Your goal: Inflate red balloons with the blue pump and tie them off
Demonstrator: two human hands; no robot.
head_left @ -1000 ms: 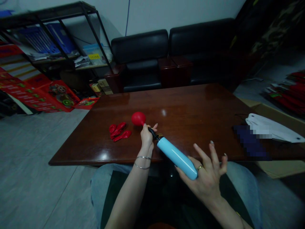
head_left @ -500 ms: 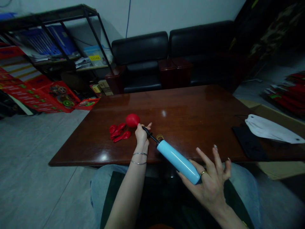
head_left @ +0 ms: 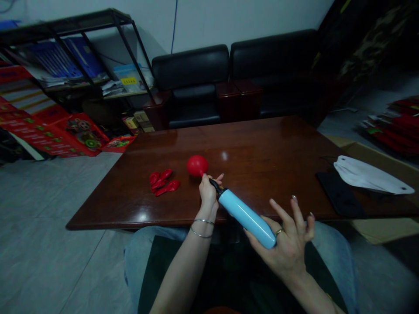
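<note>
A red balloon [head_left: 197, 166], partly blown up and round, sits at the nozzle of a light blue hand balloon pump [head_left: 247, 218]. My left hand [head_left: 209, 188] pinches the balloon's neck at the pump's black tip, with a finger or two sticking out to the right. At the pump's near end, my right hand [head_left: 288, 237] grips the blue body between thumb and index finger, its other fingers spread. The pump's black rod is out of sight, its body close up to the black nozzle part. Several limp red balloons [head_left: 163, 182] lie to the left of my left hand.
All this is above a glossy brown wooden table [head_left: 248, 144]. On its right side are a dark flat object [head_left: 338, 194] and a white strap-like piece [head_left: 373, 175]. Black sofas [head_left: 193, 65] stand behind, with a shelf rack [head_left: 121, 35] and red boxes [head_left: 81, 131] at left.
My left hand and the balloon have moved right, toward the pump body. The black rod has slid into the blue body, and the balloon has grown larger. My right hand has barely moved.
</note>
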